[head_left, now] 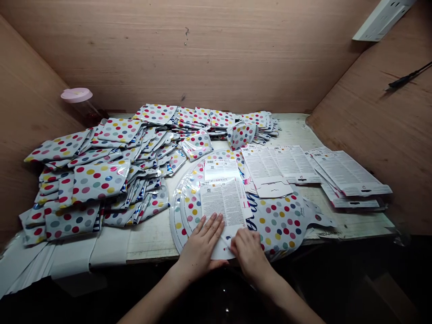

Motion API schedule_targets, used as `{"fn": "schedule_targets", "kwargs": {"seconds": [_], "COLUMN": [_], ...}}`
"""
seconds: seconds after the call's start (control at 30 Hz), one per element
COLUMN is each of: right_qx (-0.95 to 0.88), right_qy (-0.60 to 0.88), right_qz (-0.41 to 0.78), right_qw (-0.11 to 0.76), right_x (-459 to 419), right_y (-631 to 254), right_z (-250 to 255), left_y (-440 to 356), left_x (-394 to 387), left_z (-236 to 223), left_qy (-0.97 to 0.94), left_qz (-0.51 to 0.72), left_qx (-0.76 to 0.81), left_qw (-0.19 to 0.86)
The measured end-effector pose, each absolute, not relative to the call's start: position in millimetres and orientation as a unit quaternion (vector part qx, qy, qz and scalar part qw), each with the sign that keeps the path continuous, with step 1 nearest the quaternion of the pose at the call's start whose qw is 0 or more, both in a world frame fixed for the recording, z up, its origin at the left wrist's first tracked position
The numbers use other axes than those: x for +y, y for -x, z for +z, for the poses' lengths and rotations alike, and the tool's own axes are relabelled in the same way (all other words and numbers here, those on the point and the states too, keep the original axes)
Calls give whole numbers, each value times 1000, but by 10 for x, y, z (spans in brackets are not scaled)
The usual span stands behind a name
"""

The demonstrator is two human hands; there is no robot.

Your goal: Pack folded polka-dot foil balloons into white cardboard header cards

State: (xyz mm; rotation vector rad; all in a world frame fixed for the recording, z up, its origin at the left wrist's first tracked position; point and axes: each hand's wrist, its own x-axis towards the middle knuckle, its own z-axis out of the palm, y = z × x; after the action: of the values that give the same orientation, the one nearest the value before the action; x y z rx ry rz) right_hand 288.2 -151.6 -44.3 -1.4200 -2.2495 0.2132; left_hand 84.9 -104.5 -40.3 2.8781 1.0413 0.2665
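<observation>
White and printed, one card (222,204) is held flat at lower centre by the spread, open left hand (202,242), its bottom edge apparently being worked by the curled right hand (250,254), whose grip cannot be told; steady pressure seems called for. One cup (77,95) at upper left and one socket strip (383,20) at upper right are counted; dotted packets (101,180) overlap too much.

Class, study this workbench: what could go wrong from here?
The flat, rounded white foil sheets with coloured dots reach the front edge of the pale, worn tabletop, so they might slip off. The white printed card could crease under the left hand. The uneven heap of folded, dotted foil packets might topple if bumped.
</observation>
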Motion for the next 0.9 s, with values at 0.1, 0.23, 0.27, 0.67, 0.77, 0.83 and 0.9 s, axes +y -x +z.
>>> {"fn": "schedule_targets", "kwargs": {"seconds": [0.1, 0.23, 0.27, 0.67, 0.77, 0.83, 0.9], "right_qx": [-876, -852, -848, -598, -546, -516, -459], "right_qy": [420, 426, 435, 736, 765, 722, 646], "right_qz": [148, 232, 218, 141, 183, 287, 425], "right_qw": [185, 195, 211, 284, 289, 360, 438], "right_x": [-1796, -1757, -1677, -1254, -1259, -1272, -1253], "right_y": [-3009, -3185, -3196, -2876, -2777, -2740, -2838], "right_z": [-345, -188, -181, -358, -281, -224, -163], "left_y": [-815, -738, -725, -1005, -923, -859, -842], "left_x": [-1030, -1028, -1041, -1139, -1076, -1013, -925], "left_z": [-386, -341, -331, -261, -223, -179, -116], "left_qy": [-936, -943, -941, -697, -679, -687, -689], "left_qz": [102, 162, 187, 231, 181, 184, 206], "left_qx": [332, 274, 264, 670, 702, 678, 630], "left_qw": [62, 93, 98, 111, 119, 185, 293]}}
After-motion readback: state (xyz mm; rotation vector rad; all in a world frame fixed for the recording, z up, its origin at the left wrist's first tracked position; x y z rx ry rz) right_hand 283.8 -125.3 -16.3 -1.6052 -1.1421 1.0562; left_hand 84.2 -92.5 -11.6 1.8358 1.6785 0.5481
